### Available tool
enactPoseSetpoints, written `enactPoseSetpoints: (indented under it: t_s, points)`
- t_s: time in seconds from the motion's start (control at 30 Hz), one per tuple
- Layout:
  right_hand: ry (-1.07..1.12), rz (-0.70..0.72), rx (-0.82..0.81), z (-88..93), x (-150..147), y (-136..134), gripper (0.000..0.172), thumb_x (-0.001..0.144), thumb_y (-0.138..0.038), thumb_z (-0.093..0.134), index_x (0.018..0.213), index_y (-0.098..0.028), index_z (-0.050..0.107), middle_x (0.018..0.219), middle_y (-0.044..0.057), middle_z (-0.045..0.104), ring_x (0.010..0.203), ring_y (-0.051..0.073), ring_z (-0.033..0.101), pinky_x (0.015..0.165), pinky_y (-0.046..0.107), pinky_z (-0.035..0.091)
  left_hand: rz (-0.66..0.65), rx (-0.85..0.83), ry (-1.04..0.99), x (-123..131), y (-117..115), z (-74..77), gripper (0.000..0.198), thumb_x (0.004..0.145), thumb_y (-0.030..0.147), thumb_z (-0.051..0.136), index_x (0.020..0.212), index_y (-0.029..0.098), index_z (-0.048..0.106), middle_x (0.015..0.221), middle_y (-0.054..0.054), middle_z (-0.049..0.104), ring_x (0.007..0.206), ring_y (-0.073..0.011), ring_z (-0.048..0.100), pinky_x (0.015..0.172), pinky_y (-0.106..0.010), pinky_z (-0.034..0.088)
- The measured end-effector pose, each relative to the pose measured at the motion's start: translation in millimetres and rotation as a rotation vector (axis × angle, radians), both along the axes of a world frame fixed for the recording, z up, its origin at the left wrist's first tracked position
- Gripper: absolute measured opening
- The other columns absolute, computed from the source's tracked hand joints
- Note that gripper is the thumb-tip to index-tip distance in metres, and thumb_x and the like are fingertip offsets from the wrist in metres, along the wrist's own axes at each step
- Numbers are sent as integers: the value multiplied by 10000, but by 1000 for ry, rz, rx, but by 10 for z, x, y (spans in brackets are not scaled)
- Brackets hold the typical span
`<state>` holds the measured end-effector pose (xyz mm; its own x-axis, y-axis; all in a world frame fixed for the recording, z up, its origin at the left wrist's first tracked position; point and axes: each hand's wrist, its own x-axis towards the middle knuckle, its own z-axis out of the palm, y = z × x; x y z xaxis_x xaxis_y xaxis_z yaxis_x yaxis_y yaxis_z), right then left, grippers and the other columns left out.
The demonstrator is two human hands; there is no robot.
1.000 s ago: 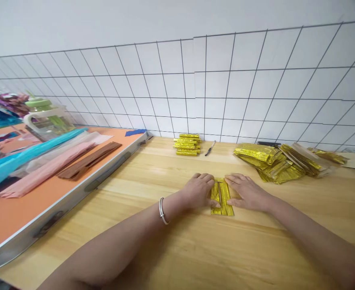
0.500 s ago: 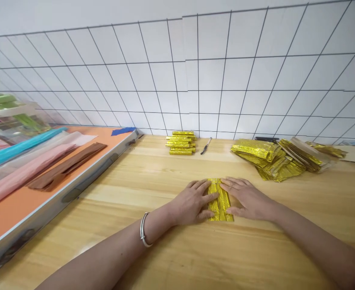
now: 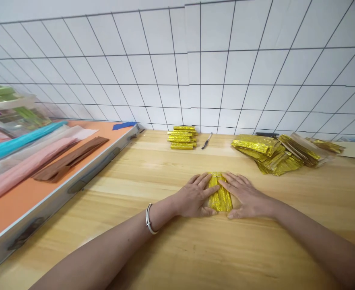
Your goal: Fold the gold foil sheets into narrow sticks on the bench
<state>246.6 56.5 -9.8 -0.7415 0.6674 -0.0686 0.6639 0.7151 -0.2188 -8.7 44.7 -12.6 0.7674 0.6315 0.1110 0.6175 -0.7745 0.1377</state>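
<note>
In the head view, a piece of gold foil (image 3: 220,199) lies flat on the wooden tabletop (image 3: 195,253), in the middle of the scene and between the person's two hands. It looks like long creased strips side by side, with a short band across its far end. The left hand (image 3: 192,197) lies palm down on its left side, fingers spread, with the index finger reaching over the foil and the thumb by the near edge; it grips nothing. The right hand (image 3: 250,198) is likewise unclenched and flat, its fingertips on the far right part of the foil and its thumb just beside the near right corner. A silver bracelet (image 3: 149,219) circles the left wrist.

Farther back, near the gridded wall (image 3: 216,68), stands a small stack of gold rolls (image 3: 182,139), with a pen (image 3: 207,141) just right of it. At far right lies a loose heap of gold foil pieces (image 3: 277,161), with a black object (image 3: 267,134) behind it. On the left, an orange board (image 3: 2,223) carries brown strips (image 3: 71,160), a pink bundle (image 3: 26,169), a turquoise bundle (image 3: 23,141) and, at its far right corner, a blue piece (image 3: 124,125).
</note>
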Motion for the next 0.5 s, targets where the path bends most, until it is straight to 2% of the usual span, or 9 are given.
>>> enactPoseSetpoints:
  t_s: [0.13,0.27,0.4,0.5]
  points:
    - [47,41,110,80,97,-195,676,833,-533,460,1401,-208,292,1489,118,190,1352,291,155,1052,496,225,-4,11,-19,-3,-11,7,765,761,666,434,1359,199,340,1442,-182,229,1339,-328,181,1051,-498,184]
    - [33,105,285,113,114,-380,472,870,-337,476,1317,-195,431,1377,129,417,1267,286,341,997,499,319,-9,-4,-33,-10,-16,26,757,768,670,421,1362,208,336,1439,-184,236,1337,-325,192,1045,-500,194]
    - [8,205,401,129,60,-435,425,877,-99,397,1287,-192,458,1310,118,497,1169,257,454,934,470,379,-18,-11,-41,-24,-7,31,769,759,686,418,1362,215,339,1444,-175,232,1335,-327,196,1046,-499,193]
    - [55,218,413,111,33,-418,374,886,-91,388,1222,-193,516,1196,118,580,1071,242,509,861,436,425,-16,-8,-52,-33,5,22,763,758,680,429,1360,218,343,1446,-170,234,1330,-328,205,1044,-501,196]
